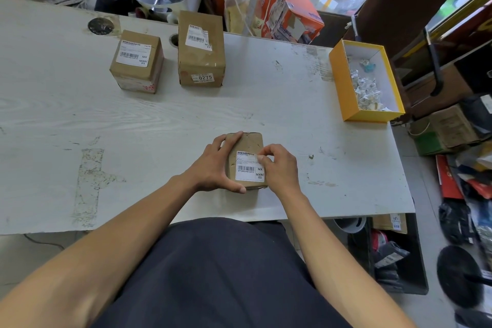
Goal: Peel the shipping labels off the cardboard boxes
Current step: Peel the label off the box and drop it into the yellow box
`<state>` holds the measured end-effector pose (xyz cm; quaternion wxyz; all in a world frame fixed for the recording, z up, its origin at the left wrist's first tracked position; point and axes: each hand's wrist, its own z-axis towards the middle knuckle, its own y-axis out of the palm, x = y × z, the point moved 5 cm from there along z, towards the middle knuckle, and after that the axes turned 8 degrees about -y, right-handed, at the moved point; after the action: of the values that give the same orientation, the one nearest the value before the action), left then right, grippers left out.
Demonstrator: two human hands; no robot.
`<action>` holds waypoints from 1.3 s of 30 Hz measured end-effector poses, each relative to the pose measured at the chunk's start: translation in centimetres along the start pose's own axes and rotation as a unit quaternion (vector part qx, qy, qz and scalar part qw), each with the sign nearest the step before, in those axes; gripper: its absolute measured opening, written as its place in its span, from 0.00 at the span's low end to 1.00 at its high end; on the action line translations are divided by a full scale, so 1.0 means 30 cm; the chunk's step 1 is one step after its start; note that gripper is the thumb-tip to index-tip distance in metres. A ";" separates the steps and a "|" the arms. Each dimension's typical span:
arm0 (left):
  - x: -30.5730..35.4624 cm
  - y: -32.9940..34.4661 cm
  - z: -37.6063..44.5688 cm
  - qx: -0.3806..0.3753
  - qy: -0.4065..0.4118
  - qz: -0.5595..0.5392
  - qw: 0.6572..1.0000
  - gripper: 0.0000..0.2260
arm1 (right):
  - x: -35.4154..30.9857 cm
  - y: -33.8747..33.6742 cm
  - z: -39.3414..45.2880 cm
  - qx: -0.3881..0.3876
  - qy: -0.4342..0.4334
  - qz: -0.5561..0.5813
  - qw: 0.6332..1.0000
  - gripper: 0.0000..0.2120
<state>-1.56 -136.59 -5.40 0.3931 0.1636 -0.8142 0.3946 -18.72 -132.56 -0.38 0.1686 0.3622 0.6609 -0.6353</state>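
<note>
Three boxes: we count three brown cardboard boxes on the scuffed white wooden table [159,120], each with a white shipping label on top.
Near box: the small brown cardboard box [246,145] under our hands sits near the table's near edge, about the middle; its long axis runs near to far.
Near label: its white barcode label [249,171] covers the near half of the top face, print reading upright to us, with MX and MXRC 03 on the right side.
Left hand: our left hand [213,165] grips the near box from the left, fingers curled over the far left corner, thumb along the near edge.
Right hand: our right hand [279,165] has its fingers curled, fingertips pinching at the label's far right edge.
Far left box: the squat brown box [135,61] stands far left, its label [133,53] flat on top.
Far middle box: the taller brown box [201,48] stands just right of it, apart; it carries two stickers, a top label [198,37] with its right edge lifting and a small front sticker [203,78] reading 0275.
One tray: one yellow open cardboard box [339,80] at far right holds crumpled white paper scraps [368,90], too many and too small for us to count.
</note>
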 end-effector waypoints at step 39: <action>0.004 -0.002 -0.005 -0.001 -0.001 0.000 1.000 0.61 | 0.001 0.007 -0.006 0.003 -0.005 0.003 1.000 0.04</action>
<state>-1.51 -136.51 -5.21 0.3922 0.1643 -0.8150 0.3937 -18.55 -132.40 -0.52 0.1726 0.3617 0.6570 -0.6385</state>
